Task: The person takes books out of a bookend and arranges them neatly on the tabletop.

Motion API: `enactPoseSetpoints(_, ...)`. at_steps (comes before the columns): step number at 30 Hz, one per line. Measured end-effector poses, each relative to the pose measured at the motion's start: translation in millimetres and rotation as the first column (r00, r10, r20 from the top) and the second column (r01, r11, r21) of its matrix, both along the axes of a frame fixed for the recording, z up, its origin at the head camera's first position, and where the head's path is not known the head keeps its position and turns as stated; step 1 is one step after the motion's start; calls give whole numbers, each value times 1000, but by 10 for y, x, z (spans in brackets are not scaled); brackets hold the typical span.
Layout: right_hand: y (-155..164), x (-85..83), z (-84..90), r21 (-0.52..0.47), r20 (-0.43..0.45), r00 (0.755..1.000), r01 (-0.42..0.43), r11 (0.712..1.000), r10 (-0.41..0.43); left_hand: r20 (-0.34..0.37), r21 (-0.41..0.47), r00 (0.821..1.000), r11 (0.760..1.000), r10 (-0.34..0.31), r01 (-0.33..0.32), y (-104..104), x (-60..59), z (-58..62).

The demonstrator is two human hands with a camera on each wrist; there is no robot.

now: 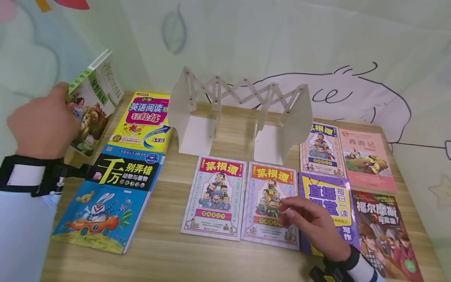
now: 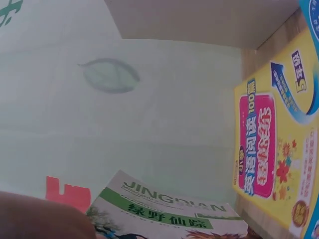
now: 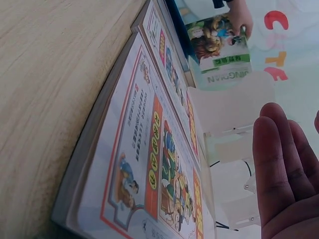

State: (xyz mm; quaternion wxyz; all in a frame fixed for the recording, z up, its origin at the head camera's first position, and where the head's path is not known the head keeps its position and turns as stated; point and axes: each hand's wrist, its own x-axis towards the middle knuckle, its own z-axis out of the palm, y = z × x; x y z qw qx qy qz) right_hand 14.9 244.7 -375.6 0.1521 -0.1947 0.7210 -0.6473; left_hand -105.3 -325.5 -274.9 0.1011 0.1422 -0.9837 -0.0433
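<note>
Green lion-cover book, tilted, held aloft

Head view: left hand seen from the back; its fingers lie behind the green lion book, so the hold itself is hidden. The hand also covers that book's lower left corner.

Right hand covers the near edge of the purple book and a corner of the orange-titled booklet.

Detective book: lower corner cut by the frame edge.

Left wrist view: hand is only a blurred brown patch at the bottom left; yellow workbook cut at the right edge.

Right wrist view: only blurred fingers show, cut off at the right edge. Small print on the covers is unreadable.
</note>
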Motion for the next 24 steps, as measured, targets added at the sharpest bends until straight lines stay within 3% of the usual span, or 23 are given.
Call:
enactPoseSetpoints(6,10,1,3,14,-3,1000,12,1000,-12,90,42,996,999,-18,14,-73,-7,-87)
enactPoseSetpoints(11,28,-3,-15,-17,-6,1000,15,1000,-15,126,101,991,995,-36,23,-187,-27,-101)
enactPoseSetpoints(18,-18,-25,-21,-6,-38,999,13,1000,-13,144,186,989,982,-42,15,-194,33,-101)
enactPoseSetpoints(24,-25,-29,-35,6,-13,1000,20,1000,-20,130,217,991,976,-43,13,-202,69,-87)
